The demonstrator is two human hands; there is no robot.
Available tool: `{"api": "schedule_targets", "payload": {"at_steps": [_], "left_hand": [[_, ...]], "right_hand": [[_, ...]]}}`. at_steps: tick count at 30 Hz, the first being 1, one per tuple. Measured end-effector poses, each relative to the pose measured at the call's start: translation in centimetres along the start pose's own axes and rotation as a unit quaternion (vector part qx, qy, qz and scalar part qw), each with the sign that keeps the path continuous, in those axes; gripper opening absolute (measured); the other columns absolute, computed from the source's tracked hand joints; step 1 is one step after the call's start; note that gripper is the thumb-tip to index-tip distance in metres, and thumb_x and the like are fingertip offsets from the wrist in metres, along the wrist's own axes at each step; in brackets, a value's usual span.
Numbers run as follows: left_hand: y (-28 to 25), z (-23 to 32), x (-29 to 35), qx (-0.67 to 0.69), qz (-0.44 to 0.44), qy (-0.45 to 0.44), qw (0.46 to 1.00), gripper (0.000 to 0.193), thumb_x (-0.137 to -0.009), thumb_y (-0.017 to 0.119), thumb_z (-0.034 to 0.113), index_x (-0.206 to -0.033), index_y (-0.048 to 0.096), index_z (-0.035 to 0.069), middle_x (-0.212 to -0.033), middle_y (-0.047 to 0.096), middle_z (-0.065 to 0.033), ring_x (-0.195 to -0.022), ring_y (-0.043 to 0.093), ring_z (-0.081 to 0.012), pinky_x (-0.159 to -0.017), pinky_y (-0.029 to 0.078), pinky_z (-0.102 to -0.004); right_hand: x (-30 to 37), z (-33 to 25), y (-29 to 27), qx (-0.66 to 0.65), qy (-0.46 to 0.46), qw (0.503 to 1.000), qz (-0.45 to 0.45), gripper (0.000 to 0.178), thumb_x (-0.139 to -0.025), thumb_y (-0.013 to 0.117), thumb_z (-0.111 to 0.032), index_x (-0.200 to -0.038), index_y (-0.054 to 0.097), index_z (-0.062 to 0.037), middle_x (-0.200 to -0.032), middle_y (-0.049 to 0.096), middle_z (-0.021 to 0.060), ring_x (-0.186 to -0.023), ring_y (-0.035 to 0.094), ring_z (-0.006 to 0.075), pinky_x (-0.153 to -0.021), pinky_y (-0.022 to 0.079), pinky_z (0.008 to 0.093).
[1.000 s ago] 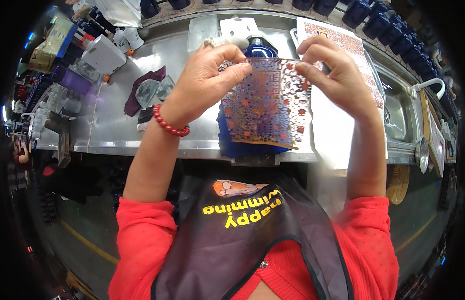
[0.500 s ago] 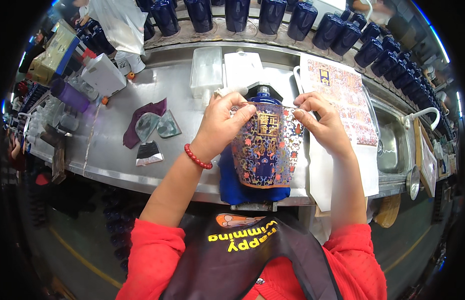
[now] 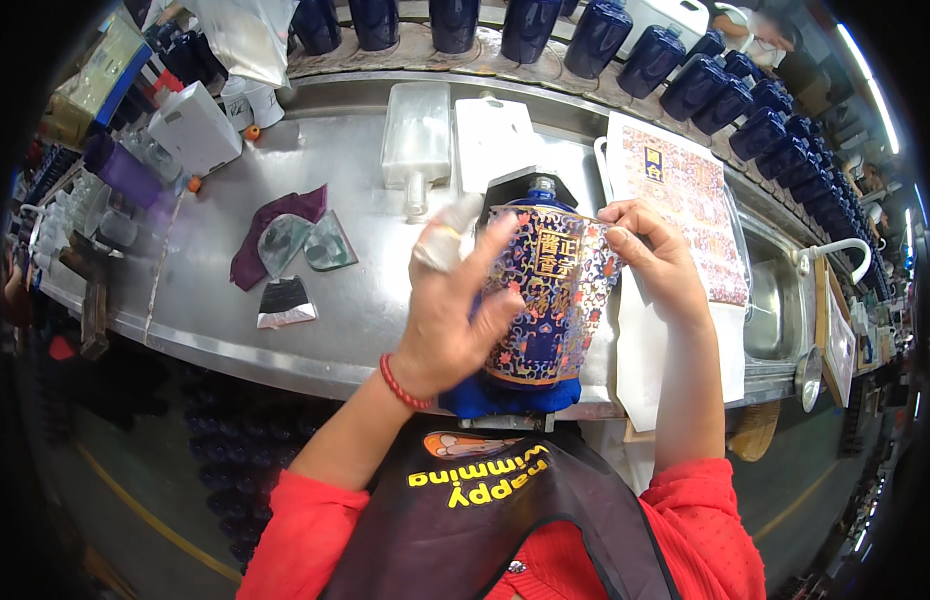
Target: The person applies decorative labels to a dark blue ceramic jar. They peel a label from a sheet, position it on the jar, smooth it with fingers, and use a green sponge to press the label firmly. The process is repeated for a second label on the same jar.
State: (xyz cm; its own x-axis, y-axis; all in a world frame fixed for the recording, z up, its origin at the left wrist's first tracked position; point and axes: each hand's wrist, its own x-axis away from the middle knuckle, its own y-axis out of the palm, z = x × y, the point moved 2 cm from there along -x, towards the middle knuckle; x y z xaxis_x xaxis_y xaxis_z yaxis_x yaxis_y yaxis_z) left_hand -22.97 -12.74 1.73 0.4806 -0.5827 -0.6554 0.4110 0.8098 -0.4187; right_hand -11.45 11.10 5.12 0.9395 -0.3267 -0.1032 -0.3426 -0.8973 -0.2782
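Note:
A dark blue bottle (image 3: pixel 537 204) lies on its back in front of me, its clear neck pointing away, over a bright blue cloth (image 3: pixel 473 398). A thin decal sheet (image 3: pixel 557 330) with a colourful floral pattern and gold characters covers its upper face. My right hand (image 3: pixel 663 262) pinches the sheet's far right corner between thumb and fingers. At the left edge of the sheet is my left hand (image 3: pixel 440 320), fingers spread and partly blurred, a white wrap on one finger. Its thumb overlaps the patterned surface; whether it presses there I cannot tell.
Patterned decal sheets (image 3: pixel 675 200) lie right, beside a sink (image 3: pixel 775 310). A clear bottle (image 3: pixel 417 135) and white box (image 3: pixel 493 140) stand behind. Purple cloth (image 3: pixel 275 220) and scraper-like pieces (image 3: pixel 330 243) lie left. Several blue bottles (image 3: pixel 530 28) line the far conveyor.
My left hand has let go of the sheet's far left corner and come nearer, its fingers spreading. The sheet now sits closer against the bottle. My right hand still pinches its corner.

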Motion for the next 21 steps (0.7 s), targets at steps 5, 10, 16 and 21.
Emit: {"api": "schedule_targets", "payload": {"at_steps": [5, 10, 16, 21], "left_hand": [[1.3, 1.1, 2.7, -0.004, -0.069, -0.042, 0.997, 0.073, -0.097, 0.053, 0.061, -0.155, 0.045, 0.018, -0.155, 0.039, -0.0247, -0.142, 0.027, -0.0453, -0.117, 0.009, -0.0622], [1.5, 1.3, 2.9, 0.012, -0.057, -0.050, 0.997, 0.072, -0.097, 0.052, 0.061, -0.155, 0.044, 0.018, -0.153, 0.041, -0.0246, -0.139, 0.031, -0.0474, -0.116, 0.013, -0.0645], [1.0, 2.0, 3.6, 0.056, -0.007, -0.090, 0.994, 0.072, -0.097, 0.051, 0.063, -0.154, 0.045, 0.020, -0.147, 0.045, -0.0249, -0.138, 0.032, -0.0476, -0.115, 0.015, -0.0652], [0.3, 3.0, 4.9, -0.036, -0.073, -0.076, 0.994, 0.070, -0.097, 0.049, 0.063, -0.153, 0.047, 0.021, -0.141, 0.048, -0.0252, -0.137, 0.032, -0.0461, -0.114, 0.016, -0.0650]], "right_hand": [[0.5, 0.9, 0.6, -0.152, 0.052, 0.987, -0.003, 0.024, -0.104, 0.060, -0.025, -0.110, 0.066, -0.0023, -0.105, 0.063, -0.0005, -0.091, 0.054, 0.0069, -0.084, 0.044, 0.0237], [1.4, 1.8, 1.4, -0.203, 0.077, 0.976, -0.015, 0.042, -0.101, 0.063, -0.034, -0.126, 0.062, 0.0005, -0.107, 0.066, 0.0009, -0.093, 0.056, 0.0075, -0.083, 0.046, 0.0240], [2.7, 2.5, 1.9, -0.185, 0.128, 0.974, -0.020, 0.041, -0.098, 0.069, -0.028, -0.127, 0.062, 0.0004, -0.112, 0.067, 0.0029, -0.096, 0.061, 0.0102, -0.085, 0.049, 0.0261], [3.5, 2.0, 1.7, -0.192, 0.153, 0.969, 0.027, 0.024, -0.098, 0.067, -0.016, -0.117, 0.067, -0.0001, -0.106, 0.071, 0.0066, -0.093, 0.067, 0.0140, -0.085, 0.054, 0.0310]]}}
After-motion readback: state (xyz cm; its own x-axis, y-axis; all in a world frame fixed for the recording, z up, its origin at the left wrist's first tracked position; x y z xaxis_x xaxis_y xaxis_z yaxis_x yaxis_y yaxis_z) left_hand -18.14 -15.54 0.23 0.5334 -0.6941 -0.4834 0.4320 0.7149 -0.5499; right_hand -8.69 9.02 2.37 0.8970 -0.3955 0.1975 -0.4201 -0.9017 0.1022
